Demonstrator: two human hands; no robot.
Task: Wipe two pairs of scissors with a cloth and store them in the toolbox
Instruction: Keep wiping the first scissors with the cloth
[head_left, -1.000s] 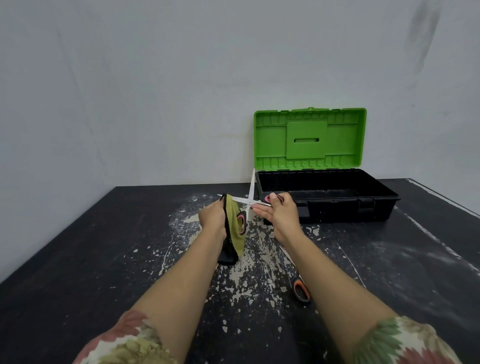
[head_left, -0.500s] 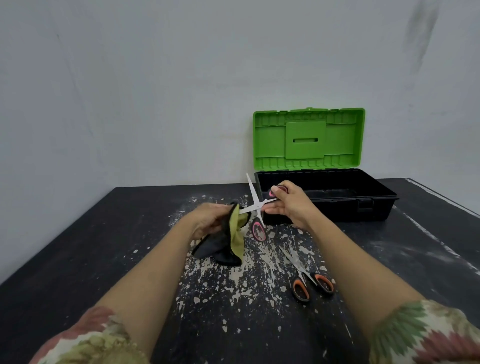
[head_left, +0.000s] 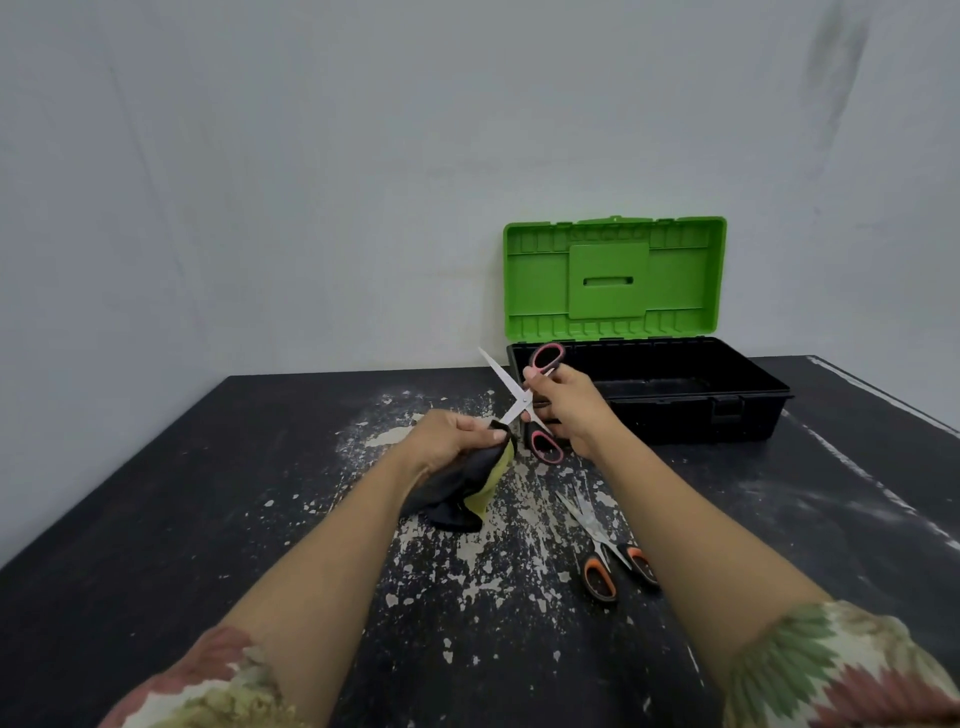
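Two pairs of scissors in play here. Pink-and-black-handled steel scissors (head_left: 524, 402) up in the air, blades spread wide into an X, just in front of the toolbox's near-left corner. Right hand (head_left: 569, 410) pinching them by the handles near the pivot, fingers curled round the plastic. Left hand (head_left: 449, 434) gripping a floppy black-and-olive cloth (head_left: 462, 491), fingers clamped on it with the lower blade's tip tucked into the fold. Orange-and-black-handled scissors (head_left: 605, 543) lying flat on the paint-flecked black table (head_left: 182, 519), at about 5 o'clock from the held pair, blades nearly shut and pointing toward 11 o'clock.

Handling guess: light, stiff, slick steel with sharp edges and points, so best held by the plastic loops, never bare skin on the blade. Cloth soft and limp, probably needs bunching thick between fingers and edge. Open blades awkward, likely to swing at the pivot if grip loosens.

Black plastic toolbox with a green lid (head_left: 649, 395) at 1 o'clock from the hands, lid standing upright against the wall, tray wide open. Looks like plenty of room to drop scissors in from above, front rim low. Table's right edge well off at 3 o'clock, left side with lots of bare surface. Orange pair close under the right forearm, worth not brushing.
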